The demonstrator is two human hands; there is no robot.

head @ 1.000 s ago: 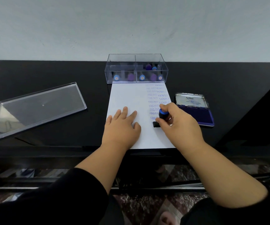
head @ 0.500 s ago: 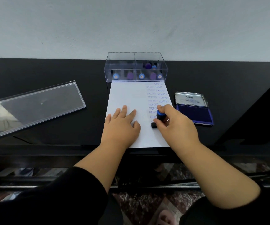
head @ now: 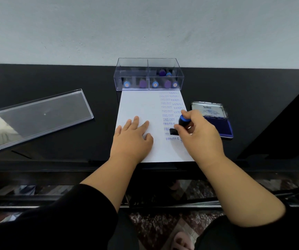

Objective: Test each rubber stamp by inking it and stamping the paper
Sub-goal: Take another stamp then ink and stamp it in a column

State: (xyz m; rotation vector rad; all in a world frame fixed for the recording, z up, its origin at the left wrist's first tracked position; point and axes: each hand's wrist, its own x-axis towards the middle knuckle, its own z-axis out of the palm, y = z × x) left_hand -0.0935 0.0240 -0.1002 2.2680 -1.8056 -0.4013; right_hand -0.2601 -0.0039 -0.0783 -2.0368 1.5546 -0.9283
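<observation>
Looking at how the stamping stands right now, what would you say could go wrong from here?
1. The right hand holds the stamp low over fresh FRAGILE prints; its heel may smear wet ink.
2. The column is nearing the paper's near edge, so prints could overlap.
3. If the left hand lifts, the sheet might shift.

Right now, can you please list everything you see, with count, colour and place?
paper: one, white, centre of table, blue prints down its right side
rubber stamp: one, blue-topped, black base, over the paper
ink pad: one, blue, open, right of paper
stamp box: one, clear, two compartments, behind paper, several stamps inside
box lid: one, clear, left on table
table: one, black
left hand: flat on paper
right hand: grips the stamp
</observation>
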